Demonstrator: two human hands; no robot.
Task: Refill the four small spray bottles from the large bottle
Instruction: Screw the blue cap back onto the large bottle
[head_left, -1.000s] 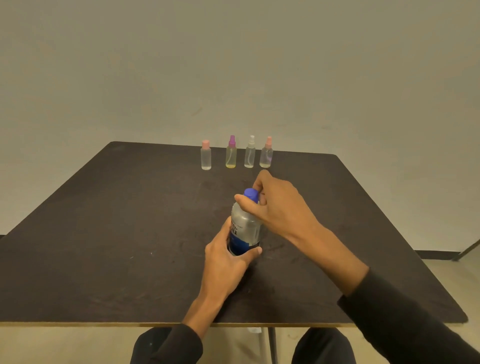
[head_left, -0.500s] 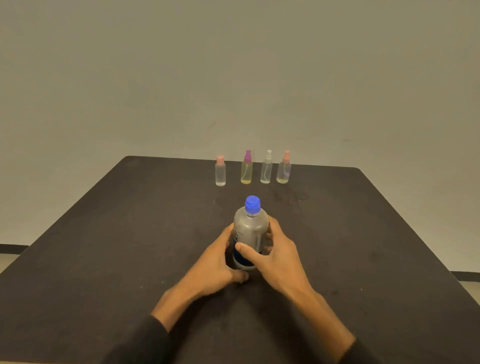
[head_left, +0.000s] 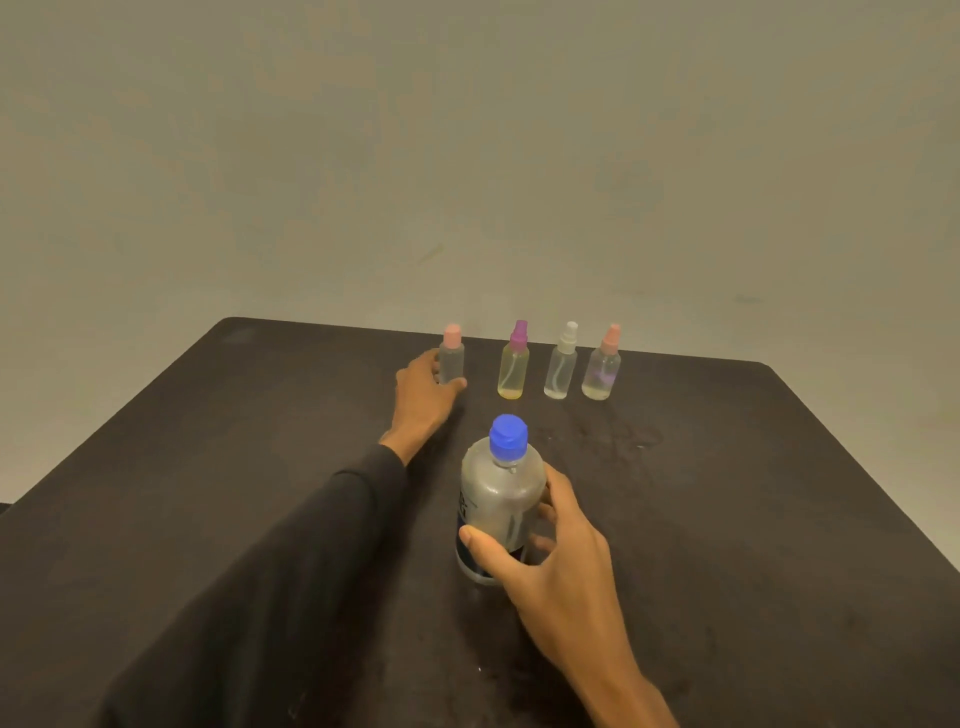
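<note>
Beyond my right hand (head_left: 550, 561), gripping the slick large bottle (head_left: 498, 509) mid-body, my left hand (head_left: 423, 395) pinches the light, tippy pink-capped spray bottle (head_left: 451, 358) low

I see a matt dark worktop (head_left: 727, 519), clear glossy plastic spray bottles (head_left: 560, 371), and a frosted plastic large bottle (head_left: 498, 499).

Long dark sleeve (head_left: 291, 561) on the left arm, bare right forearm (head_left: 618, 675).
</note>
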